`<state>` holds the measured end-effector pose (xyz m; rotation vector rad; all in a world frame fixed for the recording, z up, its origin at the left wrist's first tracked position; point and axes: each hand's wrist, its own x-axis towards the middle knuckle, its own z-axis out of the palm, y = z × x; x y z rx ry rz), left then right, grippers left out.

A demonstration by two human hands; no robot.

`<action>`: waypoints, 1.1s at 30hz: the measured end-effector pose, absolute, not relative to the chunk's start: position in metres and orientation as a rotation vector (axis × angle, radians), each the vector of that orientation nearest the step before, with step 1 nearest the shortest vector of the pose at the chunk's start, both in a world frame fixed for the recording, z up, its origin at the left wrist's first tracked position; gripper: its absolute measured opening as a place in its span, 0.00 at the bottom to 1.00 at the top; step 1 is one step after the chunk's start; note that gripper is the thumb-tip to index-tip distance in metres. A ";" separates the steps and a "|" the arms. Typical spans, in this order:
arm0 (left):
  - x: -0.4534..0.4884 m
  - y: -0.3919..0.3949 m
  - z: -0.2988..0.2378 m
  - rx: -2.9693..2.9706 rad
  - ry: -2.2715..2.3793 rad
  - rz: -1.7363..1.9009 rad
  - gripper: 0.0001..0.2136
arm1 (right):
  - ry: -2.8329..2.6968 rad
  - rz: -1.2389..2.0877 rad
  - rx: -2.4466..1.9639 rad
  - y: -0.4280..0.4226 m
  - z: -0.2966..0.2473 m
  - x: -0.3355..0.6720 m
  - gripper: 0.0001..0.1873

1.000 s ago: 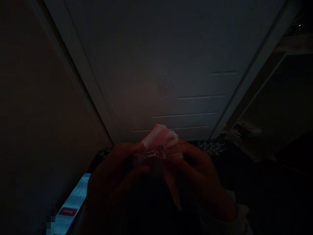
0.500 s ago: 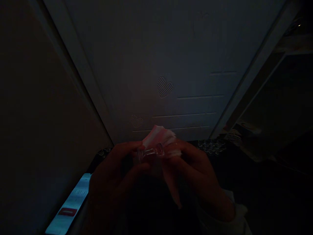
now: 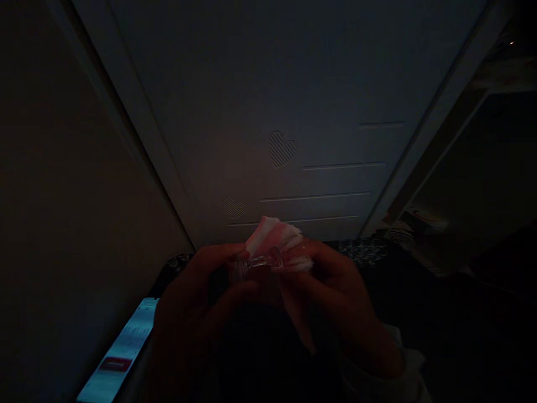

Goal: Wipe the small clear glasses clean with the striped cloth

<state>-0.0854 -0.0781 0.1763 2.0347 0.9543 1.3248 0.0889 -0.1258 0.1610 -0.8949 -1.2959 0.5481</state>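
In the dim light my left hand (image 3: 201,302) is closed, thumb and fingers pinching one end of a small clear glass-like piece (image 3: 262,261). The piece lies roughly sideways, with wide ends and a narrow stem between. My right hand (image 3: 331,280) is closed on a pinkish-white cloth or tissue (image 3: 272,232), bunched against the piece's right end. One corner of the cloth sticks up behind the piece, and another hangs below the right fingers. The fingers partly cover both ends of the piece, so its exact kind cannot be made out.
A lit phone (image 3: 126,350) lies left of my left hand. Several small clear pieces (image 3: 363,252) stand on the dark surface beyond my right hand, and more clear pieces (image 3: 179,261) at the left. A pale panel with embossed hearts (image 3: 282,149) rises in front.
The clear piece has turned slightly between my fingers, and the cloth has shifted a little with my right fingers. Both hands stay almost in place.
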 end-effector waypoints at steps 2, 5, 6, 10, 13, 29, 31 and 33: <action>-0.086 -0.077 0.176 2.028 0.952 1.315 0.10 | -1.270 0.576 -0.877 -0.126 0.161 0.089 0.10; -0.086 -0.076 0.174 2.034 0.935 1.353 0.10 | -1.210 0.621 -0.866 -0.126 0.159 0.089 0.11; -0.086 -0.076 0.174 2.036 0.928 1.359 0.11 | -1.193 0.633 -0.867 -0.126 0.158 0.089 0.11; -0.086 -0.076 0.171 2.044 0.918 1.374 0.11 | -1.149 0.669 -0.882 -0.125 0.157 0.089 0.09; -0.086 -0.075 0.171 2.070 0.934 1.378 0.11 | -1.121 0.696 -0.886 -0.125 0.157 0.089 0.09; -0.083 -0.074 0.170 2.100 0.898 1.384 0.13 | -1.092 0.703 -0.951 -0.125 0.157 0.086 0.09; -0.081 -0.076 0.171 2.076 0.916 1.397 0.12 | -1.062 0.729 -0.931 -0.124 0.158 0.085 0.11; -0.079 -0.078 0.172 2.063 0.937 1.425 0.11 | -1.032 0.755 -0.917 -0.123 0.160 0.083 0.11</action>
